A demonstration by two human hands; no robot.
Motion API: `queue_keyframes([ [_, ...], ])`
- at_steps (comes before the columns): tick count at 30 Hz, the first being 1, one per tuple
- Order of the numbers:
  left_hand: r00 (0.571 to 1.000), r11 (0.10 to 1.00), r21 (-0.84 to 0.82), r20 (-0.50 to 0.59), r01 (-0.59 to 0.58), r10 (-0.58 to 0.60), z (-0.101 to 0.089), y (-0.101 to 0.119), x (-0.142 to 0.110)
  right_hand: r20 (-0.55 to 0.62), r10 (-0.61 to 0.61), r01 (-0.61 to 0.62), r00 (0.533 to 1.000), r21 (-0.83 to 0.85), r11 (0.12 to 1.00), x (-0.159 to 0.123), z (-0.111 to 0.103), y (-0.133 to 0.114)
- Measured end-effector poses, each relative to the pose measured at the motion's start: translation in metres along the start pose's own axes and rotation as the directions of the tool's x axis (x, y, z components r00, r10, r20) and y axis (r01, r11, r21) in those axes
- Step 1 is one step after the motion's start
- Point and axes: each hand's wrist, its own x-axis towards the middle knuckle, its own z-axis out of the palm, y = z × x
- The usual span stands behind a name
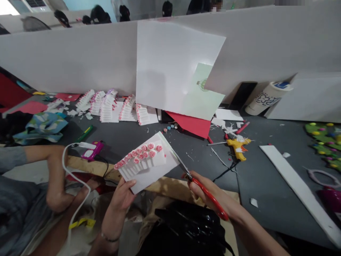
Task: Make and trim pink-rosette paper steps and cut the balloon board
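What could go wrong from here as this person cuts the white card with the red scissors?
The blades of the red scissors, in the right hand, sit close to the left hand gripping the white card, so a slip might nick fingers. The magenta glue gun lies beside a co-worker's forearm; if hot, it could burn, and its cord might snag.

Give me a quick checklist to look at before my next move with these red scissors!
1. Left hand firmly holding the white card: ok.
2. Left fingers away from the scissor blades: ok.
3. Right hand holding the red-handled scissors: ok.
4. Blades in the right spot on the card's edge: cannot tell.
5. Yellow hot glue gun away from both hands: ok.
6. Other person's arm away from the blades: ok.
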Motion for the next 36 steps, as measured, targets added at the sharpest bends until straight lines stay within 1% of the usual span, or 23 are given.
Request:
queue_keyframes([
  [4, 0.999, 1.000, -0.006, 0.045, -0.006, 0.006, 0.003, 0.001, 0.000, -0.022, 0.024, -0.024, 0.999, -0.015, 1.000, -0.001, 0.001, -0.001],
  [8, 0.998, 1.000, -0.013, 0.064, -0.021, 0.021, 0.007, 0.002, -0.002, -0.067, 0.033, -0.034, 0.997, -0.026, 0.999, 0.001, 0.005, 0.001],
  [12, 0.998, 1.000, -0.011, 0.065, -0.020, 0.021, 0.007, 0.003, -0.002, -0.117, 0.019, -0.024, 0.993, -0.042, 0.999, 0.002, 0.008, 0.005],
  [17, 0.999, 1.000, 0.000, 0.050, -0.012, 0.012, 0.006, 0.003, -0.001, -0.140, 0.052, -0.069, 0.989, -0.119, 0.991, 0.001, 0.010, 0.005],
  [23, 0.996, 1.000, -0.017, 0.085, 0.011, -0.010, 0.011, 0.004, -0.002, -0.174, 0.035, -0.063, 0.984, -0.161, 0.985, -0.002, 0.011, 0.003],
  [30, 0.994, 0.999, 0.007, 0.098, 0.048, -0.049, 0.016, 0.004, -0.004, -0.212, 0.013, -0.047, 0.977, -0.157, 0.987, -0.004, 0.013, 0.011],
  [36, 0.993, 0.998, -0.001, 0.098, 0.065, -0.065, 0.012, 0.002, -0.001, -0.236, 0.036, -0.072, 0.971, -0.146, 0.987, -0.006, 0.015, 0.014],
])
